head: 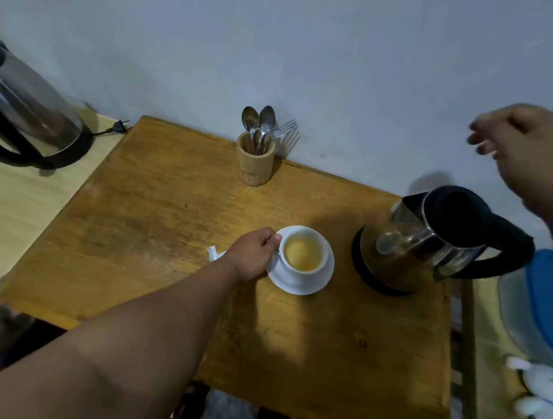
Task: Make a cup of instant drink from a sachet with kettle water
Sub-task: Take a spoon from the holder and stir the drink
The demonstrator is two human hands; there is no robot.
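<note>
While the left hand (255,254) pinches the handle of the white cup (303,251) mid-table (165,203), the right hand (533,152) hovers loosely open, empty, above the glass kettle (437,241) near the right edge.

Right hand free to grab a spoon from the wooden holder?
Probably yes. The right hand is empty and raised, and the spoons stand upright in the wooden holder with nothing between; the kettle sits lower.
</note>
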